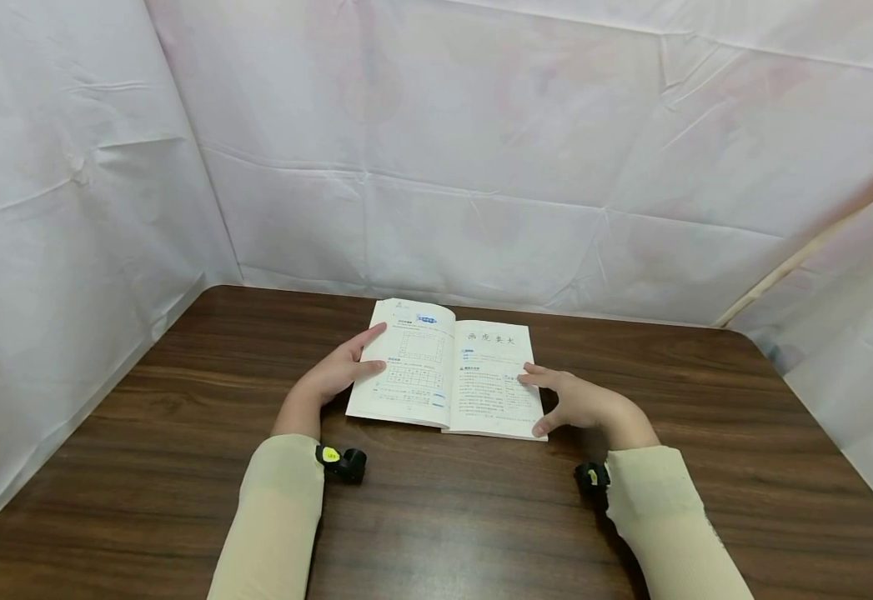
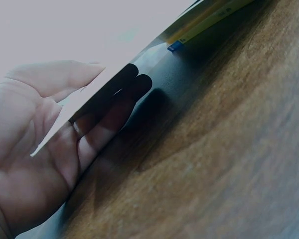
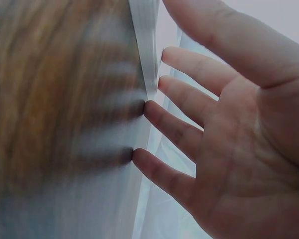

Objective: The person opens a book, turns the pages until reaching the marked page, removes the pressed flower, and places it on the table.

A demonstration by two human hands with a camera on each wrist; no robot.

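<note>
Clearly light and floppy, the book (image 1: 447, 375) lies open mid-table (image 1: 181, 467). Left hand (image 1: 334, 375) pinches its left edge; right hand (image 1: 579, 404), fingers spread, touches the right page edge, the best place to grip.

Dark wood-grain table (image 1: 481, 533) — creased white sheeting (image 1: 481, 150) hangs behind and at both sides

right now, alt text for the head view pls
An open book lies on a brown table, a hand at each side: the left hand on its left edge, the right hand on its right page. White sheets hang behind.
</note>
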